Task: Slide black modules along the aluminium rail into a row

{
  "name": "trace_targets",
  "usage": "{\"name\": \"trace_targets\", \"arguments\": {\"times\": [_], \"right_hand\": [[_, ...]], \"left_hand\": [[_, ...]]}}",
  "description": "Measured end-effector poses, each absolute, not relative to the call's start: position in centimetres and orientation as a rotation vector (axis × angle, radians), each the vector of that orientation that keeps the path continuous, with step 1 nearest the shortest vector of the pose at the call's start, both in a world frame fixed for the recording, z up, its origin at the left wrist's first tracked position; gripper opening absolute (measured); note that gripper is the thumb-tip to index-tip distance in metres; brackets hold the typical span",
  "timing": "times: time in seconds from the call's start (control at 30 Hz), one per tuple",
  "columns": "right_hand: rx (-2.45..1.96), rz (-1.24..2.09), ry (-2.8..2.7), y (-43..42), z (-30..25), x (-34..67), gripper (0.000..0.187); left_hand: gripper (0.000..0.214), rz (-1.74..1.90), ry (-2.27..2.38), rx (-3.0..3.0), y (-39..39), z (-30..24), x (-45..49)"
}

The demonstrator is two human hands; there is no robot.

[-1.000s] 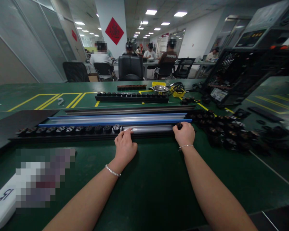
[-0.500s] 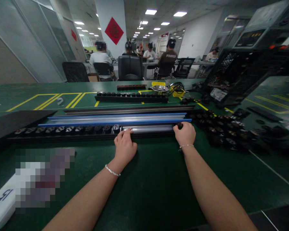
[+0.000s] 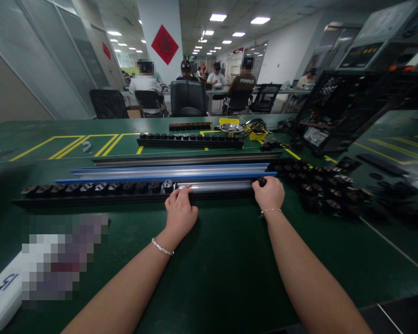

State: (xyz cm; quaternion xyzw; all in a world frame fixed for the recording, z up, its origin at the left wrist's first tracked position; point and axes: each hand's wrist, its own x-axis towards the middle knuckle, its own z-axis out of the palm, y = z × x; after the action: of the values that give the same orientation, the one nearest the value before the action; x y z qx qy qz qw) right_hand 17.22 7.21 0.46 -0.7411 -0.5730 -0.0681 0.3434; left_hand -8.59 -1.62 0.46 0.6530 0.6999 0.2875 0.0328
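A long black rail (image 3: 90, 198) lies across the green table in front of me, its left half filled with a row of small black parts (image 3: 101, 187) and its right half showing bare silver channel (image 3: 219, 186). My left hand (image 3: 179, 212) rests on the rail's front edge near the middle, fingers curled over it. My right hand (image 3: 269, 193) sits at the rail's right end, fingers closed on a small black part (image 3: 261, 181) at the channel's mouth. Both wrists wear thin bracelets.
Behind the rail lie a blue-edged silver rail (image 3: 167, 172) and a dark rail (image 3: 181, 160); farther back another filled black rail (image 3: 190, 140). A heap of loose black parts (image 3: 320, 185) spreads at the right. A black crate (image 3: 344, 106) stands back right. People sit at desks beyond.
My right hand has shifted slightly right and up at the rail's end. My left hand holds its place. The dark sheet at the far left has slid out of view.
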Motion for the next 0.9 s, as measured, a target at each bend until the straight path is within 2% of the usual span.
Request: {"name": "trace_targets", "arguments": {"times": [0.9], "right_hand": [[-1.925,-0.216,-1.451,7.41,0.12,17.9,0.034]], "left_hand": [[0.052,0.887,2.154,2.009,-1.67,0.59,-8.54]]}}
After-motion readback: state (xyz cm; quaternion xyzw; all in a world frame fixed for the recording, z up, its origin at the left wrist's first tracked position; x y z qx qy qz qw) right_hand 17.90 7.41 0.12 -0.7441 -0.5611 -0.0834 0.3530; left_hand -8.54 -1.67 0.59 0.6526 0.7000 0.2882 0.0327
